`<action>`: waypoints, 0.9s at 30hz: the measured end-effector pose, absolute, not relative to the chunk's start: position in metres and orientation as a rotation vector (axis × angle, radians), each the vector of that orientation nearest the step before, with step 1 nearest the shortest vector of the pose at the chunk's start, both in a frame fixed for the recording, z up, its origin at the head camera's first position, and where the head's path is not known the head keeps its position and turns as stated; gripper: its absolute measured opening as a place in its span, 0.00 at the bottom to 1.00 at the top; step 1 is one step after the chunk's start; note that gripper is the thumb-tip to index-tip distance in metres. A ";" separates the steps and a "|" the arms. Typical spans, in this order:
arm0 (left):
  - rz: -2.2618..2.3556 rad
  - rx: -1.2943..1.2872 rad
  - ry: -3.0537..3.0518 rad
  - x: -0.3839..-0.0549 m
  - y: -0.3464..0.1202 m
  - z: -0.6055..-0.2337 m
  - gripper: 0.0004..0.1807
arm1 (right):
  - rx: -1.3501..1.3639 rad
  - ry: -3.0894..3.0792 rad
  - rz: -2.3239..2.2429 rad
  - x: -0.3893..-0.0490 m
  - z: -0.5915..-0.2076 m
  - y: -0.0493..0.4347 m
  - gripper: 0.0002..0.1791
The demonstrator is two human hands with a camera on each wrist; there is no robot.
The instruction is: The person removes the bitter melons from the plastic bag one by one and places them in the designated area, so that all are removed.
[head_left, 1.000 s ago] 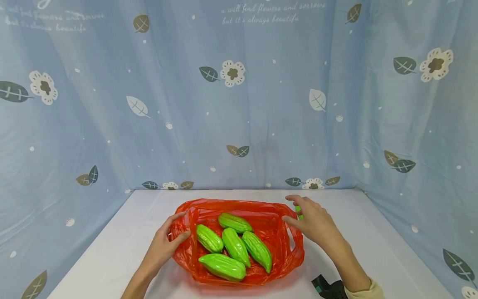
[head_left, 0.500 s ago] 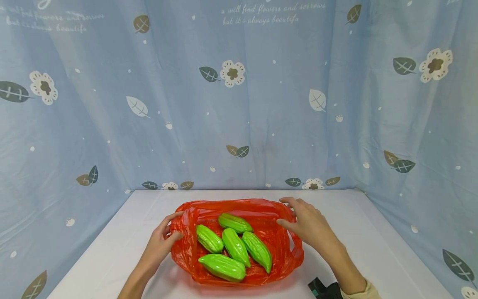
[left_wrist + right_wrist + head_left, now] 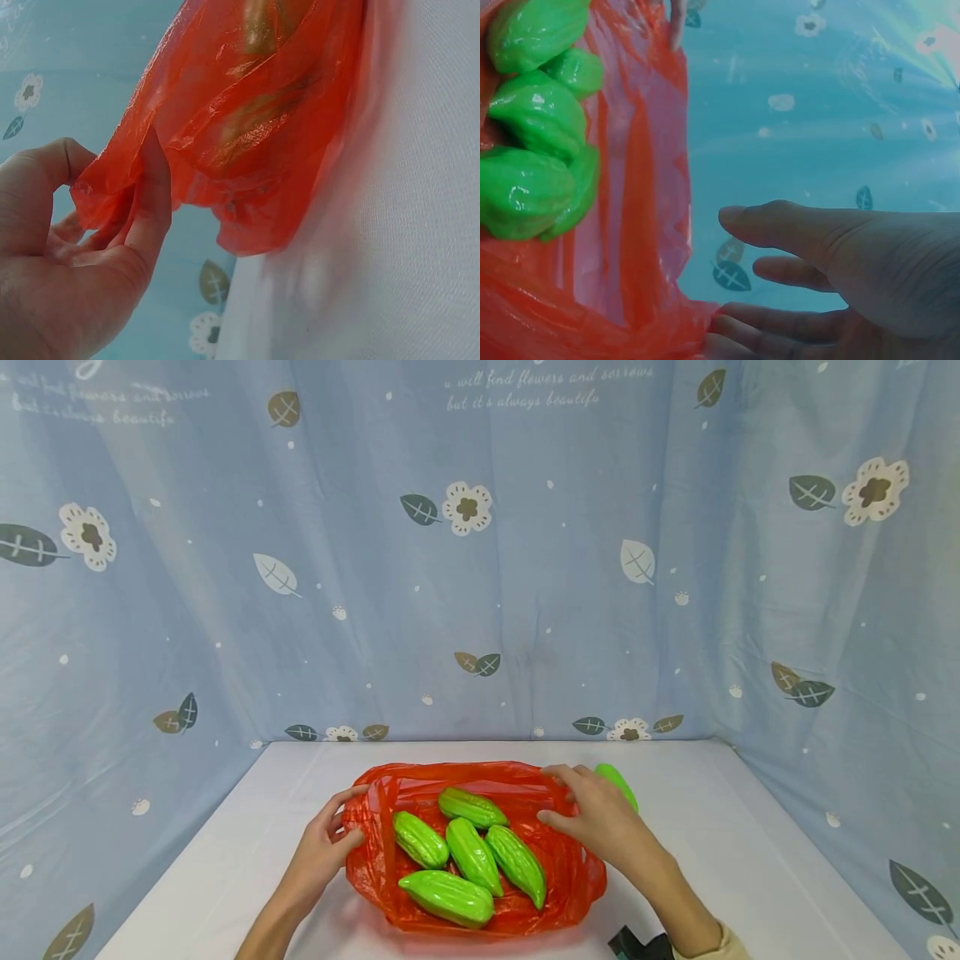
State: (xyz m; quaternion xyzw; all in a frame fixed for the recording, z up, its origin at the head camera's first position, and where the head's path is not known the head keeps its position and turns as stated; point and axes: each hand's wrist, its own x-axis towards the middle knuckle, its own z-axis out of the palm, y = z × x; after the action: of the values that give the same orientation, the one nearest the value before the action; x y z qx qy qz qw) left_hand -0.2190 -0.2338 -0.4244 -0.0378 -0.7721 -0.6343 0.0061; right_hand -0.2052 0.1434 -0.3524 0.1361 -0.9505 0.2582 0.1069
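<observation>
A red plastic bag point(image 3: 558, 893) lies spread with its mouth up in the head view. Several glossy green bitter melons point(image 3: 472, 856) rest inside it. At the bag's left end is my left hand point(image 3: 318, 852); in the left wrist view the bag's thin edge point(image 3: 112, 180) lies between thumb and fingers. My right hand point(image 3: 603, 818) reaches over the bag's right end, thumb and fingers apart. In the right wrist view its lower fingers point(image 3: 772, 322) touch the bag's rim, with nothing gripped. Another bitter melon point(image 3: 617, 785) lies outside the bag, partly behind my right hand.
A white cloth-covered table point(image 3: 735, 843) bears everything. Blue curtain point(image 3: 555, 610) with leaves and flowers hangs behind and along both sides. A black strap-like device point(image 3: 641, 945) sits at the right wrist.
My right hand has moved left over the bag's right end, uncovering the outside bitter melon. The left hand has shifted slightly left. The melons inside have stayed put.
</observation>
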 end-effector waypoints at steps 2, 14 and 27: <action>-1.979 -0.115 -2.418 -0.219 -0.234 -0.425 0.32 | 0.402 -2.802 0.763 -0.205 -0.353 0.141 0.31; -1.979 -0.120 -2.412 -0.219 -0.233 -0.426 0.33 | 0.522 -2.834 0.670 -0.202 -0.360 0.125 0.30; -1.992 -0.124 -2.410 -0.219 -0.233 -0.426 0.34 | 0.561 -2.886 0.725 -0.196 -0.357 0.116 0.30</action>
State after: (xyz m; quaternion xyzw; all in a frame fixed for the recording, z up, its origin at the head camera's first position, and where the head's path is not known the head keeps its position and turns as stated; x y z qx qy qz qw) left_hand -0.2194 -0.2334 -0.4261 -0.0398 -0.7702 -0.6365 0.0064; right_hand -0.1956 0.1161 -0.3566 0.1851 -0.9515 0.2390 0.0567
